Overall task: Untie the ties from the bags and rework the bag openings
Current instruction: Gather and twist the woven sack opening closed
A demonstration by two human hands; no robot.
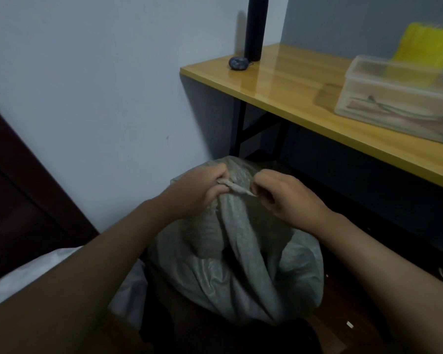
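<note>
— Pinching from both ends? The left hand (198, 191) and right hand (283, 198) each have curled fingers closed on the twisted neck (234, 188) of the grey bag (241, 264), which stands on the floor below the desk.

— Yes. I'd untwist slowly, keeping the left hand steady, so the thin plastic doesn't tear.

— What's in it?

— Hidden; it bulges, that's all. Farther off, the clear box (399, 98) on the yellow desk (292, 80) holds some thin long items.

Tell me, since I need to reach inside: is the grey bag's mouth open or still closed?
Closed. The grey bag has its top gathered into a twisted tail, pinched by the left hand and right hand.
</note>
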